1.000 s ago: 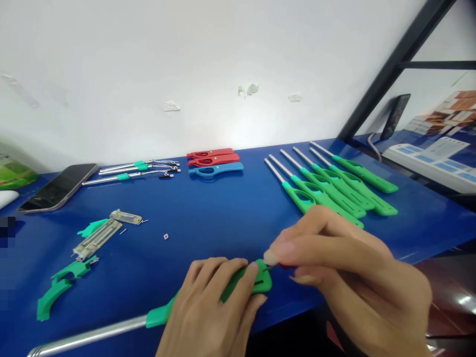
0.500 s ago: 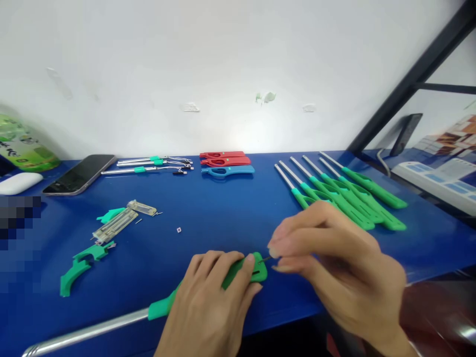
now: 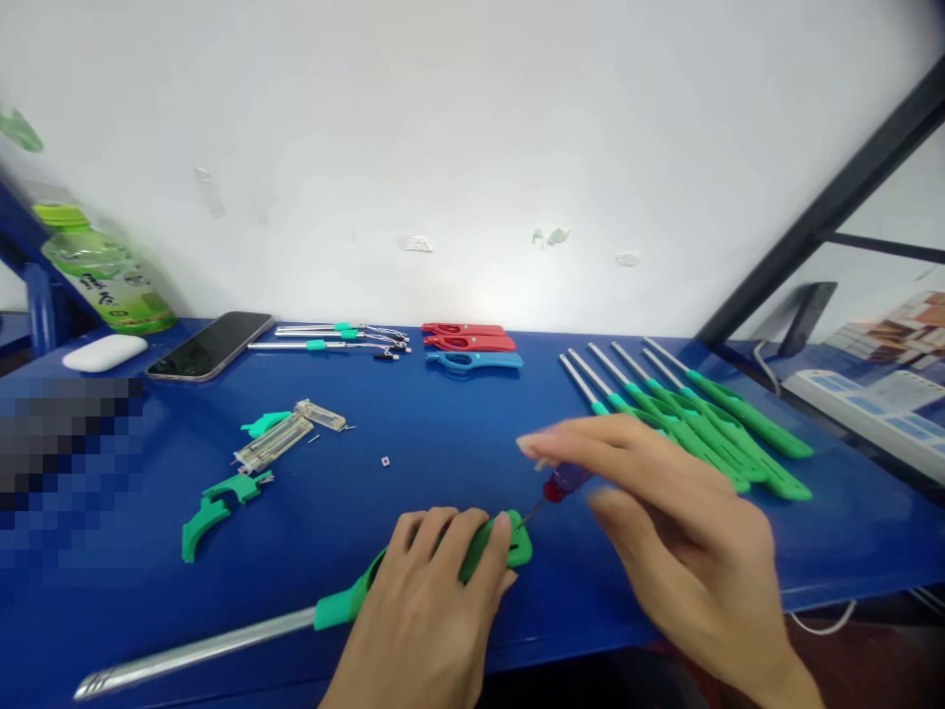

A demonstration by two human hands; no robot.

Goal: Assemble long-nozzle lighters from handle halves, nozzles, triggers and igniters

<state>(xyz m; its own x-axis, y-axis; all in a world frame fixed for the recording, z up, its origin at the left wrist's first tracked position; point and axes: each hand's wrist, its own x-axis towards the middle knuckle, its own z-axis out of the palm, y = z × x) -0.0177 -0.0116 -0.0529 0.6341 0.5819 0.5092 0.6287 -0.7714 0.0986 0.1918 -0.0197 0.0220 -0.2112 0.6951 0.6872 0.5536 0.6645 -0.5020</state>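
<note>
My left hand (image 3: 424, 601) is closed over the green handle of a long-barrelled lighter (image 3: 336, 608), pressing it to the table near the front edge. The lighter's silver barrel points to the lower left. A thin screwdriver (image 3: 558, 485) with a red and purple handle slants down, its tip at a hole near the handle's end. Around that handle curls my right hand (image 3: 683, 547), thumb and forefinger somewhat apart; its palm side hides the rest of the screwdriver.
Several finished-looking green lighters (image 3: 709, 418) lie at right. Red and blue handle shells (image 3: 476, 360), metal barrels with wires (image 3: 317, 346), a phone (image 3: 211, 347), a white case (image 3: 105, 354) and a bottle (image 3: 107, 271) line the back. Clear fuel tanks (image 3: 277, 442) and green triggers (image 3: 205, 527) lie left.
The screwdriver's coloured handle now shows between my right fingers, which have loosened from a pinch near the shaft. My left hand keeps its hold. The view has shifted slightly.
</note>
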